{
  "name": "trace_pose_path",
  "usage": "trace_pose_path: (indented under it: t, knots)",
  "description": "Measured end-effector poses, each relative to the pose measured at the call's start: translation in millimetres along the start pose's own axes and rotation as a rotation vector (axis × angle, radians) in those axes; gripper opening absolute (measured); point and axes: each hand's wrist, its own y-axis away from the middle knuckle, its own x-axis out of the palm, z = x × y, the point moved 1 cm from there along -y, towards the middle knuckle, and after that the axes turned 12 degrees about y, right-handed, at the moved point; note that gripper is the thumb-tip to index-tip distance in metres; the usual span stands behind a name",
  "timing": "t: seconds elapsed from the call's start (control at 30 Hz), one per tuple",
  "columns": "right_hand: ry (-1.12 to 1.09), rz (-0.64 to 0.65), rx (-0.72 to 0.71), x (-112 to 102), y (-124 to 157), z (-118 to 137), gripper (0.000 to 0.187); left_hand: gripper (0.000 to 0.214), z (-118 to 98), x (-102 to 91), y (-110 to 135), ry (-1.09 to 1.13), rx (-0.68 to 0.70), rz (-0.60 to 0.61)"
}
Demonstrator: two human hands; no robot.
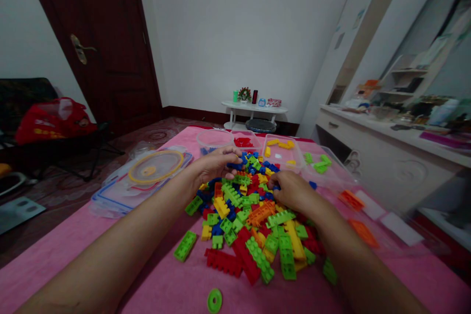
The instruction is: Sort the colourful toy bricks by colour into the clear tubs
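Though bent-fingered, likely to fit among bumpy, many-coloured plastic bricks (260,213), cannot tell if holding any in left hand (216,163) or right hand (291,188).

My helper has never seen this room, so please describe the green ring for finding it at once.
Start from the pink cloth and find the heap of toy bricks on it. Just above the picture's bottom edge, below this heap, the green ring lies apart. It is round with a central hole; the bricks nearest it are straight-sided.
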Motion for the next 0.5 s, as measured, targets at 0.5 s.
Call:
trace_pose_path:
  t: [0.5]
  knots:
    - [-0.072,-0.008,-0.087,4,-1,3,0.020,0.020,2,7.6,-1,0.179,-0.061,-0.086]
